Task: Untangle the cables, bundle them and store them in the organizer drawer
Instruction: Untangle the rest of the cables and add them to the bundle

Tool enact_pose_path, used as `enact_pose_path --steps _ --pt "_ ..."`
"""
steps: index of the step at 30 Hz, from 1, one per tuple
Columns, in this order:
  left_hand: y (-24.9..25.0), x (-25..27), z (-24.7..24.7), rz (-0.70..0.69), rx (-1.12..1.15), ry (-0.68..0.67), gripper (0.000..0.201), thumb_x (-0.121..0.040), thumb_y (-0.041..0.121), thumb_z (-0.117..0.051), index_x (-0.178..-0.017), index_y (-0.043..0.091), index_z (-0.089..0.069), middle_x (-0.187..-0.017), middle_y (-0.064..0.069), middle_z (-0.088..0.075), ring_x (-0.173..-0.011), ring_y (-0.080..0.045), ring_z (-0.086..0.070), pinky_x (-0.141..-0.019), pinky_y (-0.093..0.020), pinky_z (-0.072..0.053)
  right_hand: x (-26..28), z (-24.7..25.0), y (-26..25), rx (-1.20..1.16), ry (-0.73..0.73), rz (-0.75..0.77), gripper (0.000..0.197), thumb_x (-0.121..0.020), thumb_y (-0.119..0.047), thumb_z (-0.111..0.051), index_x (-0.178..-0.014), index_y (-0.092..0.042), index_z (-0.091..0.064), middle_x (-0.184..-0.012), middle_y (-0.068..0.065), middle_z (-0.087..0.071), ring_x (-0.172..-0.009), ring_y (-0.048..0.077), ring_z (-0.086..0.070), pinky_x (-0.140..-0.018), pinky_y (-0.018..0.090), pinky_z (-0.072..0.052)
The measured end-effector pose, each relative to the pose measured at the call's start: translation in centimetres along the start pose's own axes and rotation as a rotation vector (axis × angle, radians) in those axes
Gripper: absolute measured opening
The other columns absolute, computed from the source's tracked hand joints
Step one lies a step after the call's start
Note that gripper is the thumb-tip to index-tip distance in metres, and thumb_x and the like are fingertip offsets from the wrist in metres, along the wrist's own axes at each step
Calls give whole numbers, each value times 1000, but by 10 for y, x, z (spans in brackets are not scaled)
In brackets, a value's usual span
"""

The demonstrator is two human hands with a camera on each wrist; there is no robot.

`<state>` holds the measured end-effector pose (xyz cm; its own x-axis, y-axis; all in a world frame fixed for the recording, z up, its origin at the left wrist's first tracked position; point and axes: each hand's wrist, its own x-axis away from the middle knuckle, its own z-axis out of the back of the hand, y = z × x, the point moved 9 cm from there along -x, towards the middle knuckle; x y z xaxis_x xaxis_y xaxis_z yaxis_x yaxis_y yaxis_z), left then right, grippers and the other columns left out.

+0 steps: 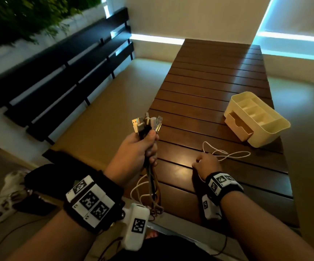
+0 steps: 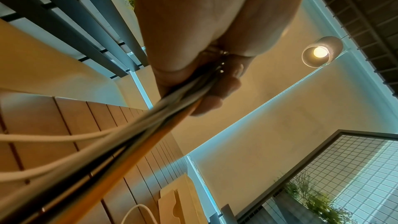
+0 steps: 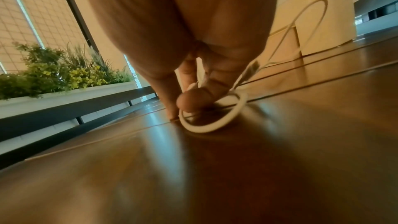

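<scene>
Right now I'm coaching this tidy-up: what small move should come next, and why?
Probably lift the white cable with the right hand and bring it to the bundle gripped by the left hand; it is the only cable loose on the table.

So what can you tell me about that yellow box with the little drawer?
The organizer is a pale cream box that looks like plastic. It stands upright on the slatted wooden table. Its open top is split into several compartments. One small drawer low in its front is pulled partly out. Neither hand touches it.
</scene>
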<state>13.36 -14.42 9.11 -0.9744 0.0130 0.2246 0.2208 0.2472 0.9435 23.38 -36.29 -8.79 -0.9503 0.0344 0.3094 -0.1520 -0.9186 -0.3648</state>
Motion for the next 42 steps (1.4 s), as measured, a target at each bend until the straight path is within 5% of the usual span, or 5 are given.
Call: enact_pose_path --steps 10,18,22,34,42 --pt "1 -10 -7 -21 -40 -12 19 -105 25 -43 -94 12 -51 -60 2 -45 -51 -12 -43 -58 -31 -40 14 10 -9 -399 -49 50 11 -89 -13 -68 -95 -21 -64 -103 3 -68 -92 19 -64 -85 35 -54" --pt "0 -28 -40 -114 -125 -100 19 -105 19 -42 -114 19 -59 -86 -5 -64 -52 -10 -45 -54 -26 -42 97 144 -83 -1113 165 396 22 -94 0 -58 -106 -15 -70 -107 -4 -76 -104 9 -70 -90 29 -55" --pt "-5 -32 -66 -103 -78 -163 23 -105 16 -43 -123 7 -55 -67 8 -65 -57 -14 -44 -53 -23 -43 119 168 -106 -1355 197 478 22 -96 5 -52 -112 -5 -63 -114 -1 -74 -105 14 -70 -81 28 -59" --pt "7 -33 -81 -142 -67 -327 19 -105 18 -42 -96 7 -55 -60 8 -57 -51 -8 -46 -52 -22 -43 118 165 -115 -1444 251 439 19 -94 5 -56 -95 -13 -60 -118 -10 -72 -96 11 -71 -72 31 -58" --pt "9 -29 -66 -104 60 -343 18 -103 17 -44 -108 9 -60 -72 3 -53 -58 -8 -46 -58 -24 -42 117 138 -98 -1449 122 371 48 -83 -34 -68 -127 -22 -54 -116 -3 -70 -96 21 -69 -79 33 -57"
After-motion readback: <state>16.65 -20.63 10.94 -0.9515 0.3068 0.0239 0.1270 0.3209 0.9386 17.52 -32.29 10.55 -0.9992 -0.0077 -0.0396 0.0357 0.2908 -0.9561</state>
